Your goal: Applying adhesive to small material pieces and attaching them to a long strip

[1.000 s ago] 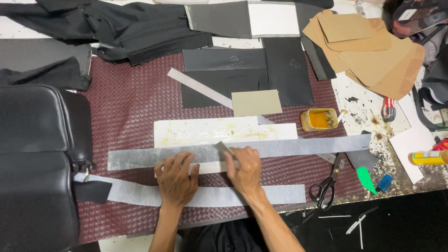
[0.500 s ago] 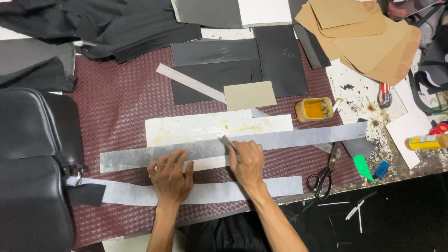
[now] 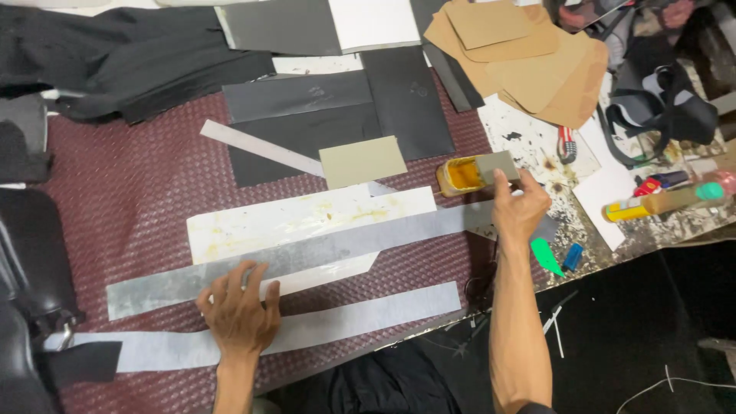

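My left hand (image 3: pixel 239 310) lies flat with spread fingers on a long grey strip (image 3: pixel 307 257), pinning it to the dark red woven mat (image 3: pixel 130 207). A stained white sheet (image 3: pixel 307 218) sits under the strip. My right hand (image 3: pixel 518 208) is raised at the right and pinches a small grey card scraper (image 3: pixel 497 164), its edge over the small yellow glue pot (image 3: pixel 461 175). A second pale grey strip (image 3: pixel 322 326) lies nearer me along the mat's front edge.
Black leather panels (image 3: pixel 337 115) and a beige card (image 3: pixel 362 161) lie behind, with a metal ruler (image 3: pixel 261 147). Brown paper patterns (image 3: pixel 529 61) are at the back right. A glue tube (image 3: pixel 659 201), green and blue bits (image 3: pixel 556 257), black bag (image 3: pixel 31 261) at the left.
My right hand left the grey strip and moved right and up to the yellow glue pot, carrying the scraper. The view shifted right. My left hand stays on the strip.
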